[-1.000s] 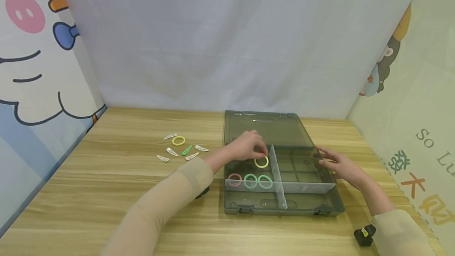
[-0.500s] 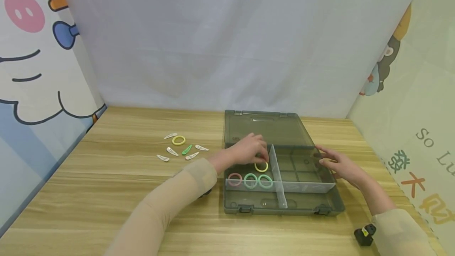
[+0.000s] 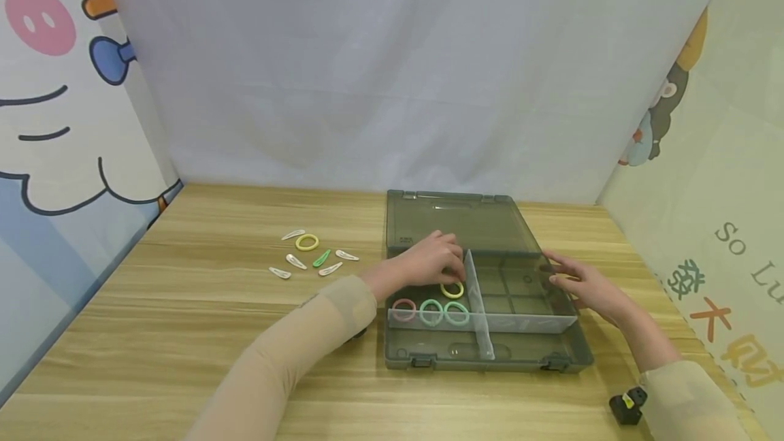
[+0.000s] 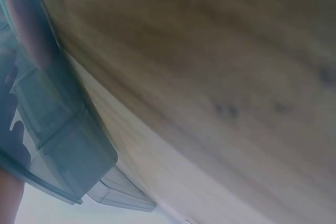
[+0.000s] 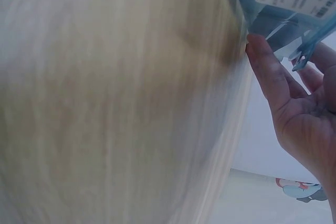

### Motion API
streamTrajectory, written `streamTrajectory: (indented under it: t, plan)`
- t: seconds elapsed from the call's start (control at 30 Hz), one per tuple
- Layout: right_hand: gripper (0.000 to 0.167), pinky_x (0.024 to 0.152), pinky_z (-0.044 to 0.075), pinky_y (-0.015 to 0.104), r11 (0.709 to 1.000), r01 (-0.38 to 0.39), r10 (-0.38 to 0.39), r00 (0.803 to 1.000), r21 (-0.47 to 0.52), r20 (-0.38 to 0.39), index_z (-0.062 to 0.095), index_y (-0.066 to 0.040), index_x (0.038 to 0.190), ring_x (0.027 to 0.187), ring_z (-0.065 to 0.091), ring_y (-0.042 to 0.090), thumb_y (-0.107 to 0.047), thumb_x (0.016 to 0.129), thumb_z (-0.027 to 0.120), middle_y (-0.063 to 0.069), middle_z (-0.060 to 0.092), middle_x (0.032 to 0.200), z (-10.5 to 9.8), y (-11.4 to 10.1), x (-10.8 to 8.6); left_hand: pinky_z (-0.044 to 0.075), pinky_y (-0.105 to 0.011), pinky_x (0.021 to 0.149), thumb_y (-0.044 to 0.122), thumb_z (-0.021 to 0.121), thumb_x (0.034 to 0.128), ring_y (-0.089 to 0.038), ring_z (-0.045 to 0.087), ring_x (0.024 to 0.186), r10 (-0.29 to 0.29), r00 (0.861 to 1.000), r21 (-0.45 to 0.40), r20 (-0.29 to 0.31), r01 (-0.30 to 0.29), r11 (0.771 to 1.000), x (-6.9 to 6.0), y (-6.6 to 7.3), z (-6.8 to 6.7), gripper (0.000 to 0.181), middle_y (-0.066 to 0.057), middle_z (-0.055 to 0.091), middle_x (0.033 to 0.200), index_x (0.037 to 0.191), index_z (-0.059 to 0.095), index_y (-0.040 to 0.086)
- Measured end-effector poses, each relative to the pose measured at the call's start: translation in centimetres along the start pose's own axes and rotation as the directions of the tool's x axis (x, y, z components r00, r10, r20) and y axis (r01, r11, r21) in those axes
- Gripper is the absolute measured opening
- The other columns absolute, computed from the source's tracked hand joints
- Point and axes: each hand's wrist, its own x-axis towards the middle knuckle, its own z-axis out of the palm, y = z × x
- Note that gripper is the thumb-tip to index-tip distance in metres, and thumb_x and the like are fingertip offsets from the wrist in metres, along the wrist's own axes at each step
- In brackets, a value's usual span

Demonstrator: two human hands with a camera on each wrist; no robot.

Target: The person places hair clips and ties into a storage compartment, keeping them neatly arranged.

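In the head view, a grey see-through divided box (image 3: 527,342) lies with its lid laid back. My left hand (image 3: 431,260) reaches into its back left compartment, fingertips pinching the top of a yellow hair tie (image 3: 452,297). The ring's upper edge is hidden by the fingers. In front of it, a pink hair tie (image 3: 395,304) and two green hair ties (image 3: 431,301) lie in a row by the divider. My right hand (image 3: 591,291) touches the box's right side with loosely extended fingers. In the right wrist view, the thumb (image 5: 265,66) meets the box wall.
Left of the box, another yellow hair tie (image 3: 307,242), a green snap clip (image 3: 321,258) and several white snap clips (image 3: 331,269) lie on the wooden table (image 3: 153,332). A white cloth (image 3: 380,87) hangs behind. A small black device (image 3: 626,407) sits by the right sleeve.
My left hand has lowered the yellow hair tie slightly toward the row of rings and shifted a little right. The right hand has stayed at the box's side.
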Motion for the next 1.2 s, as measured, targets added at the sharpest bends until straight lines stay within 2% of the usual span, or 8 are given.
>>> streamTrajectory:
  t: [0.3,0.53,0.77,1.03,1.2]
  plan:
    - [0.062,0.077,0.052,0.049,0.999,0.017,-0.017,1.0,0.031,0.007,0.013,-0.011,0.152,0.13,0.028,0.054,-0.028,0.101,0.044,0.031,0.014,0.151,-0.1,0.5,0.2,0.029,-0.025,0.072,0.028,0.07,0.0856,-0.009,0.045,0.085,0.008,0.999,-0.086,-0.035,-0.011,0.996,-1.0,-0.1,-0.7,0.011,0.012,0.066,0.094,0.096,0.074,0.026]
    - [0.064,0.078,0.051,0.05,0.999,0.018,-0.019,1.0,0.028,0.004,0.014,-0.01,0.152,0.13,0.028,0.054,-0.031,0.1,0.045,0.028,0.011,0.153,-0.1,0.4,0.2,0.041,-0.027,0.075,0.021,0.071,0.0849,-0.011,0.053,0.087,0.025,0.995,-0.14,-0.094,-0.038,0.989,-2.0,-0.4,-1.9,0.006,0.008,0.066,0.09,0.09,0.074,0.021]
    - [0.063,0.079,0.051,0.051,1.0,0.015,-0.015,1.0,0.022,0.004,0.013,-0.01,0.152,0.13,0.028,0.054,-0.03,0.101,0.045,0.028,0.011,0.153,0.0,0.3,0.2,0.044,-0.029,0.078,0.019,0.072,0.084,-0.013,0.055,0.089,-0.008,0.997,-0.176,-0.081,-0.007,0.984,-2.9,-0.4,-3.1,0.01,0.004,0.065,0.093,0.093,0.073,0.016]
    - [0.064,0.075,0.051,0.045,0.999,0.023,-0.023,1.0,0.027,0.002,0.013,-0.008,0.152,0.129,0.029,0.053,-0.029,0.101,0.045,0.03,0.012,0.152,0.1,0.1,0.1,0.044,-0.029,0.078,0.02,0.075,0.0806,-0.012,0.055,0.087,-0.01,0.992,-0.144,-0.124,-0.007,0.99,-3.6,-0.6,-4.4,0.012,0.006,0.066,0.091,0.093,0.073,0.018]
    - [0.063,0.075,0.051,0.044,0.999,0.022,-0.022,1.0,0.027,-0.003,0.014,-0.008,0.152,0.129,0.029,0.053,-0.028,0.101,0.045,0.03,0.012,0.152,0.1,0.1,0.1,0.042,-0.028,0.078,0.02,0.075,0.0803,-0.011,0.054,0.086,-0.019,0.993,-0.129,-0.12,0.004,0.992,-4.1,-0.7,-5.6,0.014,0.007,0.068,0.091,0.094,0.073,0.018]
